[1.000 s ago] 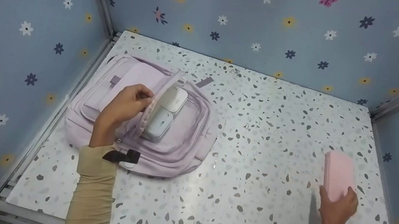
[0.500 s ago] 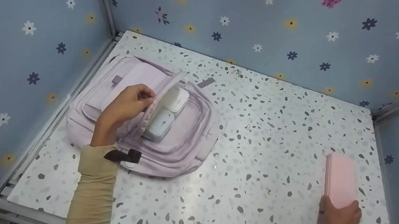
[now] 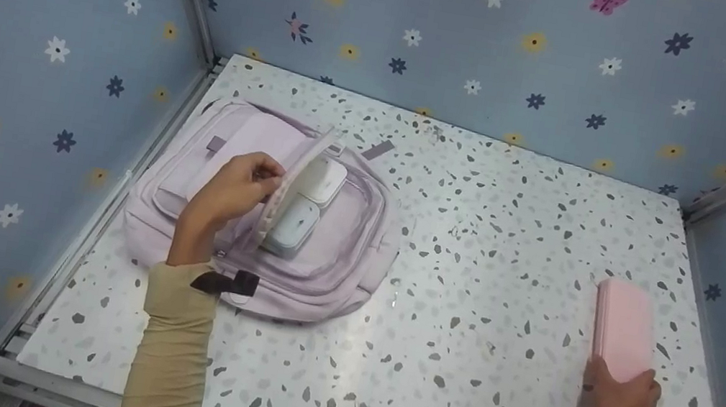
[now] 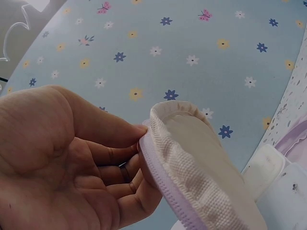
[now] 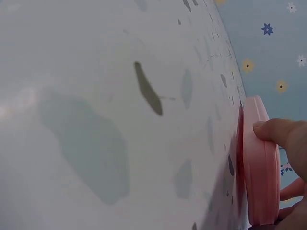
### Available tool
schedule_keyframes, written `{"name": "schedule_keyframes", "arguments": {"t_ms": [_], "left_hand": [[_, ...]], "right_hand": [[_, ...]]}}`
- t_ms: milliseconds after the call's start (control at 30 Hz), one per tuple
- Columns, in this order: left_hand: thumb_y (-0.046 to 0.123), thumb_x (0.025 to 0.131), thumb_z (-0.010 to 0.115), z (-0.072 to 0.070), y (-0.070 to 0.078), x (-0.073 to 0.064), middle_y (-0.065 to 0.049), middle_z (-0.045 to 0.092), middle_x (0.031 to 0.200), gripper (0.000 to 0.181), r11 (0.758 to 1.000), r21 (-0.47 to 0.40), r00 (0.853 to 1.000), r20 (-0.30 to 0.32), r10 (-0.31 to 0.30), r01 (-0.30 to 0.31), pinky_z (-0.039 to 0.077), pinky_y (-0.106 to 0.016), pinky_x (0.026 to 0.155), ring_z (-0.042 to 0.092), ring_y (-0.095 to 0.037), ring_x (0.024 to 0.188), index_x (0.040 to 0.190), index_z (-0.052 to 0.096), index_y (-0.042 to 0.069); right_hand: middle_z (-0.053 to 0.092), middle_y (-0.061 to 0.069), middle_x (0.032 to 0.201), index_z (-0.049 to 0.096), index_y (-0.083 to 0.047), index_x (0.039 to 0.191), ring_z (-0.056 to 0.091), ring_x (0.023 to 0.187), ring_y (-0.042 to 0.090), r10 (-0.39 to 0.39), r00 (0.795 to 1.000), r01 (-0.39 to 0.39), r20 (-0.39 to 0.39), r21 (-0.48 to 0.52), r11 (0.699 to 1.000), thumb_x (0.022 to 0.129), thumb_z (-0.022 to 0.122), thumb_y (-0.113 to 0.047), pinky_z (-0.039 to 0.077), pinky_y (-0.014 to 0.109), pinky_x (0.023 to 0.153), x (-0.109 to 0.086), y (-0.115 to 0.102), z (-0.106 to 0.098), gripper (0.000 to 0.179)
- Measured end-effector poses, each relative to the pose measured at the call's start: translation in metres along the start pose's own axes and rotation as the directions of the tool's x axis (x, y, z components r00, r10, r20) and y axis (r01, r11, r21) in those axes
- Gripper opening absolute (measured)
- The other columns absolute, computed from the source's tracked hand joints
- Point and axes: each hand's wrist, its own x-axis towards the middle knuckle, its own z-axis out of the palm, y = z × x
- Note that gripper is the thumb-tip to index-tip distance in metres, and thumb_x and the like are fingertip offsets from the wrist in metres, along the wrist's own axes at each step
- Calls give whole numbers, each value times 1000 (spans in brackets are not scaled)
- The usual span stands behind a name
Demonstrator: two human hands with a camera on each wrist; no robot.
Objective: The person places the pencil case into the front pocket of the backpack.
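Observation:
A lilac backpack (image 3: 349,245) lies on the left of the table with its front pocket unzipped. My left hand (image 3: 234,187) pinches the edge of the pocket flap (image 4: 172,158) between thumb and fingers, lifting it up. Inside the pocket sit two pale boxes, a white one (image 3: 324,181) and a bluish one (image 3: 294,223), side by side and partly covered by the flap. At the far right, my right hand (image 3: 619,401) grips the near end of a long pink case (image 3: 625,325), thumb on one side and fingers on the other. The case lies close over the tabletop.
The speckled white table (image 3: 466,285) spreads between the backpack and the pink case. Blue flowered panels (image 3: 448,35) stand along its back and both sides. A grey strap end (image 3: 379,150) sticks out behind the backpack.
My right hand has slid back along the pink case to its near end, and both have shifted slightly right. The left hand keeps its pinch on the raised flap.

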Motion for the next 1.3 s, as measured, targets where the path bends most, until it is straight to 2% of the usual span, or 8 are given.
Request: {"name": "schedule_keyframes", "arguments": {"t_ms": [100, 333, 767, 833, 967, 1167, 1300], "left_hand": [[5, 98, 44, 0, 1, 0, -12, 50, 99, 22, 1000, -3, 1000, 1, 0, 0, 46, -23, 77, 50, -16, 86, 114, 51, -9], [8, 99, 45, 0, 2, -2, -10, 50, 99, 24, 1000, -5, 1000, 18, 9, -9, 46, -24, 76, 50, -15, 84, 116, 51, -8], [6, 98, 45, 1, 3, -1, -11, 50, 97, 22, 1000, -8, 1000, 11, 16, -16, 46, -23, 75, 50, -16, 83, 114, 52, -9], [6, 98, 45, 1, 3, -1, -11, 50, 97, 22, 1000, -10, 1000, 14, 14, -14, 47, -23, 75, 50, -16, 83, 114, 52, -9], [7, 98, 45, 1, 4, -1, -11, 50, 99, 23, 1000, -8, 1000, 18, 0, 0, 47, -24, 77, 51, -16, 84, 115, 51, -8], [7, 98, 45, 1, 3, -1, -11, 50, 99, 23, 1000, -5, 1000, 15, -2, 2, 46, -24, 77, 51, -16, 84, 115, 51, -8], [7, 98, 46, 3, 1, 0, -11, 50, 98, 23, 1000, 4, 1000, 9, 6, -6, 46, -24, 76, 51, -16, 83, 114, 52, -8]], "right_hand": [[3, 19, 158, -7, -14, 153, 13, 144, 41, 4, 1000, -4, -5, 3, 1000, 86, 57, -51, 18, 61, 111, 0, -3, -1, 100], [9, 24, 156, -1, -9, 154, 19, 141, 43, -120, 992, 119, -38, -13, 993, 87, 58, -47, 19, 58, 113, -9, -9, 0, 97], [18, 21, 154, 8, -11, 154, 24, 141, 40, -268, 963, 268, -32, -12, 963, 89, 61, -42, 21, 55, 113, -30, -37, 7, 89], [22, 21, 153, 11, -11, 154, 26, 139, 39, -300, 953, 300, -49, 7, 954, 89, 62, -39, 22, 55, 113, -33, -41, 8, 87], [31, 20, 147, 20, -11, 152, 34, 134, 36, -380, 920, 384, -94, 33, 923, 87, 67, -33, 25, 52, 113, -41, -48, 11, 84], [38, 20, 139, 27, -8, 150, 38, 128, 34, -479, 869, 486, -124, 37, 873, 84, 70, -28, 30, 51, 110, -53, -62, 17, 81], [39, 19, 138, 29, -9, 150, 39, 128, 33, -522, 843, 531, -131, 46, 846, 82, 73, -28, 31, 50, 110, -61, -69, 20, 83]]}}
